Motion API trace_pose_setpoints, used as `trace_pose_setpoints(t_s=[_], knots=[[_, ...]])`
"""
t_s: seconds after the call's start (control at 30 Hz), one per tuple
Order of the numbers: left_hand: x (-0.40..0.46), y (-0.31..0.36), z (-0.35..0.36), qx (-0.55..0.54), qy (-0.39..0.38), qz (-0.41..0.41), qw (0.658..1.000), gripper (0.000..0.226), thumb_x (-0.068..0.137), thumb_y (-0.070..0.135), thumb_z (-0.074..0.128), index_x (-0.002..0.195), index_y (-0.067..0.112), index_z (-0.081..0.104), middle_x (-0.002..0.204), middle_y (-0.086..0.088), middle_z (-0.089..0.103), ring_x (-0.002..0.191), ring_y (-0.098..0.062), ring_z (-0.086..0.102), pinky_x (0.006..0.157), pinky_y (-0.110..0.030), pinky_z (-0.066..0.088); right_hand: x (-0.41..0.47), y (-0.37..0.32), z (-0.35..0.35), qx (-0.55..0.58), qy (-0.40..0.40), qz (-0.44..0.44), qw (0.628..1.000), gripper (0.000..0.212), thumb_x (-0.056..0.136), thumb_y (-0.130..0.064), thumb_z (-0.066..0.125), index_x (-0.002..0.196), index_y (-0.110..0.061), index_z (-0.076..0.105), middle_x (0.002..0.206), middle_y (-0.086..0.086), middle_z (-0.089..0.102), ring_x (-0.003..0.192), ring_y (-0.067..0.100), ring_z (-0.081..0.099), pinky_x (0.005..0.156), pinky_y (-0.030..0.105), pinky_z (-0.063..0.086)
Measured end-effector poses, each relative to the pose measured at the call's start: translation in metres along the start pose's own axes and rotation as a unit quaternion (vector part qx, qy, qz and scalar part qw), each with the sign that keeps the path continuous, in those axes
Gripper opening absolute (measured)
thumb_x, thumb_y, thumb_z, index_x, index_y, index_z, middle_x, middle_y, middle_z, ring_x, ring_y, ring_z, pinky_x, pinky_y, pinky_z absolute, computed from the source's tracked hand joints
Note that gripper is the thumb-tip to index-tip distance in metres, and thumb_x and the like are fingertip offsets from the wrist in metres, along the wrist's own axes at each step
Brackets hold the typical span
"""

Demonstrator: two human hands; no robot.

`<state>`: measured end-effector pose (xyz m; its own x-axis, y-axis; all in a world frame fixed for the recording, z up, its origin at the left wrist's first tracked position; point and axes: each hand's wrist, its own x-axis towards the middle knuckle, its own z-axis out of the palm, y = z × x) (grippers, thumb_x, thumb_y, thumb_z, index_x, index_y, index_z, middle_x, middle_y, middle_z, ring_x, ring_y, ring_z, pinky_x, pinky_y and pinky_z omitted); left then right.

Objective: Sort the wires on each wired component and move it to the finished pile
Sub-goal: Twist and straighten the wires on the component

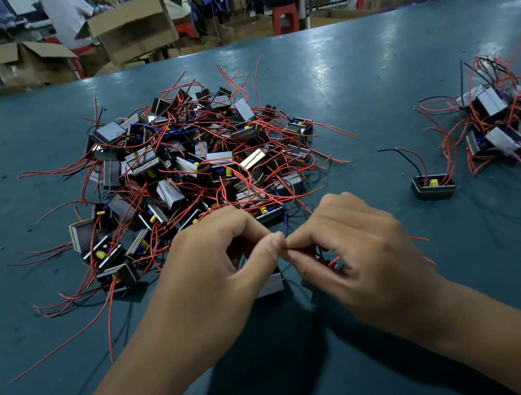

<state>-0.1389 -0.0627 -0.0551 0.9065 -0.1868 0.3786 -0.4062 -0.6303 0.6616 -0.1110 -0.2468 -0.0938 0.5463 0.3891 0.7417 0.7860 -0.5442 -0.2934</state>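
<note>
A big heap of small black wired components (187,171) with red, black and blue wires lies in the middle of the teal table (367,63). A smaller pile of the same components (505,123) sits at the right, with one lone component (433,185) just left of it. Close to me, my left hand (215,265) grips one component (270,284), mostly hidden under the fingers. My right hand (350,244) pinches its thin red wires (334,261) right beside my left thumb. Both hands meet at the fingertips.
Red wire ends stick out from the heap toward the table's left and front. Beyond the far table edge stand open cardboard boxes (132,27), red stools (284,17) and several seated people.
</note>
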Motion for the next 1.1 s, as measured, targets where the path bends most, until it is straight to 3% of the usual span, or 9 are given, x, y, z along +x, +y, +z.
trace_pose_setpoints(t_s=[0.2,0.43,0.53,0.67,0.73,0.8,0.87,0.93,1.1], knots=[[-0.005,0.007,0.009,0.078,0.044,-0.024,0.996,0.025,0.091,0.033,0.067,0.068,0.025,0.060,0.066,0.012,0.056,0.063,-0.008,0.053,0.056,-0.024,0.039,0.002,0.000,0.001,-0.049,-0.005,-0.039,0.998,0.020,0.095,-0.016,0.063,0.078,-0.007,0.070,0.069,0.004,0.058,0.065,0.024,0.047,0.063,0.038,0.038],[-0.002,0.008,0.007,-0.010,-0.002,-0.118,0.993,0.027,0.083,0.033,0.060,0.062,0.016,0.061,0.045,0.013,0.051,0.041,-0.004,0.041,0.044,-0.017,0.033,0.005,-0.006,0.001,-0.105,-0.006,-0.078,0.991,0.030,0.099,-0.016,0.056,0.074,-0.006,0.069,0.066,0.007,0.057,0.062,0.028,0.048,0.059,0.041,0.039],[0.001,0.007,0.004,-0.118,-0.024,-0.189,0.975,0.033,0.080,0.029,0.063,0.058,0.006,0.057,0.044,0.011,0.039,0.039,-0.004,0.029,0.040,-0.015,0.025,0.004,-0.006,0.001,-0.118,0.002,-0.093,0.989,0.031,0.098,-0.015,0.058,0.071,-0.005,0.068,0.065,0.007,0.056,0.062,0.028,0.048,0.059,0.040,0.038],[0.005,0.004,0.003,-0.279,-0.080,-0.276,0.916,0.027,0.077,0.024,0.065,0.052,0.017,0.059,0.051,0.000,0.042,0.044,-0.012,0.031,0.041,-0.020,0.024,0.003,-0.005,0.002,-0.119,0.017,-0.097,0.988,0.028,0.097,-0.015,0.061,0.071,-0.006,0.068,0.065,0.007,0.056,0.061,0.028,0.046,0.059,0.041,0.038],[0.006,-0.002,0.001,-0.281,-0.086,-0.232,0.927,0.027,0.084,0.024,0.071,0.059,0.016,0.063,0.051,0.000,0.046,0.044,-0.011,0.036,0.041,-0.017,0.028,0.003,-0.002,0.001,-0.092,0.024,-0.080,0.992,0.025,0.097,-0.015,0.062,0.074,-0.006,0.069,0.067,0.006,0.057,0.062,0.028,0.047,0.060,0.040,0.038],[0.007,-0.009,-0.006,-0.221,-0.072,-0.120,0.965,0.021,0.088,0.027,0.073,0.070,0.018,0.066,0.055,0.007,0.055,0.047,-0.008,0.046,0.045,-0.015,0.036,0.002,0.001,-0.001,-0.060,0.022,-0.058,0.996,0.022,0.096,-0.015,0.064,0.076,-0.007,0.070,0.069,0.005,0.059,0.064,0.027,0.049,0.063,0.039,0.038],[0.010,-0.016,-0.015,-0.138,-0.051,-0.006,0.989,0.005,0.087,0.029,0.071,0.083,0.026,0.072,0.071,0.005,0.066,0.060,-0.013,0.058,0.051,-0.023,0.045,0.001,0.002,-0.003,-0.044,0.022,-0.043,0.998,0.020,0.095,-0.016,0.065,0.078,-0.007,0.071,0.070,0.003,0.061,0.066,0.025,0.050,0.066,0.036,0.037],[0.011,-0.018,-0.018,-0.073,-0.031,0.073,0.994,0.006,0.087,0.029,0.073,0.092,0.029,0.075,0.086,0.004,0.069,0.074,-0.017,0.064,0.057,-0.030,0.050,0.002,0.002,-0.004,-0.038,0.027,-0.034,0.998,0.019,0.095,-0.016,0.066,0.079,-0.007,0.071,0.070,0.003,0.061,0.066,0.024,0.050,0.067,0.033,0.036],[0.012,-0.014,-0.010,-0.035,-0.008,0.150,0.988,0.013,0.085,0.021,0.074,0.095,0.015,0.078,0.088,0.004,0.069,0.073,-0.008,0.062,0.063,-0.012,0.041,0.002,-0.001,-0.005,-0.001,0.047,0.003,0.999,0.014,0.090,-0.014,0.068,0.077,-0.008,0.071,0.069,-0.001,0.061,0.067,0.017,0.048,0.071,0.025,0.034]])
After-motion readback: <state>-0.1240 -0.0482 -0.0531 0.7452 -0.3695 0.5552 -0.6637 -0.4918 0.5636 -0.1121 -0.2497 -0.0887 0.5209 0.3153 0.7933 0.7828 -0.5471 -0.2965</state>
